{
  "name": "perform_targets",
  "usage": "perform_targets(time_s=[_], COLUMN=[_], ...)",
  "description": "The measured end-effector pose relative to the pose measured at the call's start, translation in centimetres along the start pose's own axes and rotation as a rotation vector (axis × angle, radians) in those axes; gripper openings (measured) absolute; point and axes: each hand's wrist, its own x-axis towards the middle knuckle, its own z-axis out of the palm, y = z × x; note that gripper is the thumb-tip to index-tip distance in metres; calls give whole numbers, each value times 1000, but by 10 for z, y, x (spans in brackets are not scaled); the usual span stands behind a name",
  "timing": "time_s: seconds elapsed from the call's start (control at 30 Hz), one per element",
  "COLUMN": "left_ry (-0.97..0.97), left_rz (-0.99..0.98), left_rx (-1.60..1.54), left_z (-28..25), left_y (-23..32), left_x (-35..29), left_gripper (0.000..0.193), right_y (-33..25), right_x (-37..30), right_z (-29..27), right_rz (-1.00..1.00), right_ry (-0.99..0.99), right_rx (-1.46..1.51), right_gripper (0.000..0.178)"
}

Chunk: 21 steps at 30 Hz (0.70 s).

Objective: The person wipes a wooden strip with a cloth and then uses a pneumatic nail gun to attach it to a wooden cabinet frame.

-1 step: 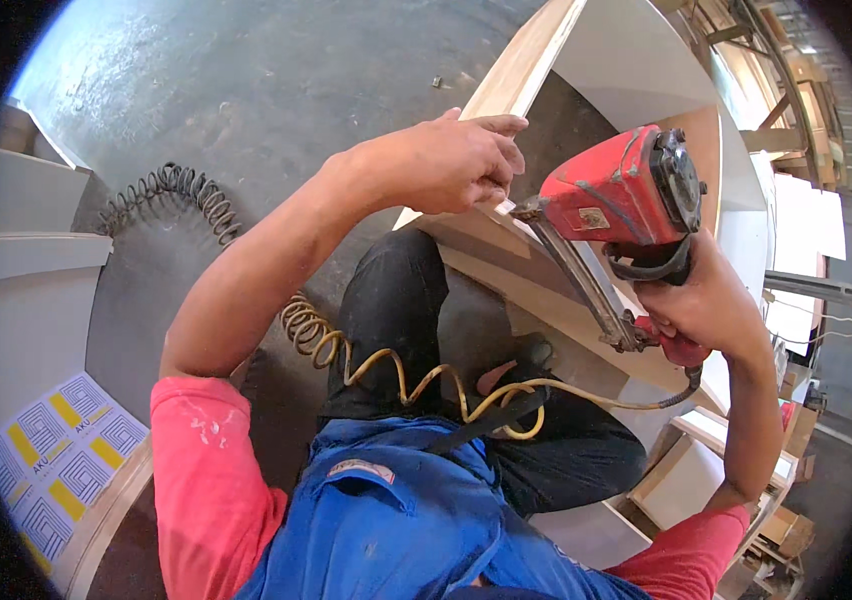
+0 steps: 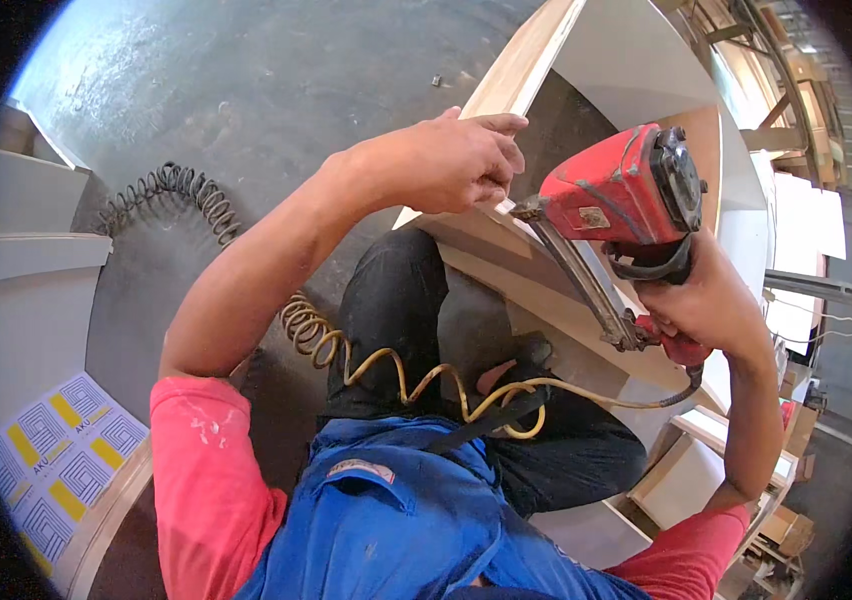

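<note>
My right hand (image 2: 708, 300) is wrapped round the grip of a red pneumatic nail gun (image 2: 591, 190). The gun's nose touches or nearly touches the edge of a pale wooden cabinet frame (image 2: 516, 75); the exact contact is hard to make out. Close to that nose, my left hand (image 2: 446, 165) grips the frame's edge, its fingers bent over it and the index finger straighter. A yellow coiled air hose (image 2: 601, 399) runs from the base of the gun's handle across my legs.
Dark hose coils (image 2: 181, 180) lie on the concrete floor (image 2: 276, 70) to the left. White panels (image 2: 31, 265) stand at the far left, above a patterned printed sheet (image 2: 71, 445). At the lower right are white cabinet parts (image 2: 681, 480) and wood scraps (image 2: 786, 530).
</note>
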Motion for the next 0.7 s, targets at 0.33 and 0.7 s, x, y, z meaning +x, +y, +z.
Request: perform_targets(time_s=[0.33,0.7], left_ry=[6,32], left_rz=[-12,33], left_rx=[24,-3], left_z=[-3,5], left_y=[1,-3], left_x=[0,0], left_gripper=[22,22], right_y=[2,2], right_x=[1,-6], right_z=[-2,0], right_rz=[35,127], right_ry=[22,39], right_rx=[-16,7], right_gripper=[36,37])
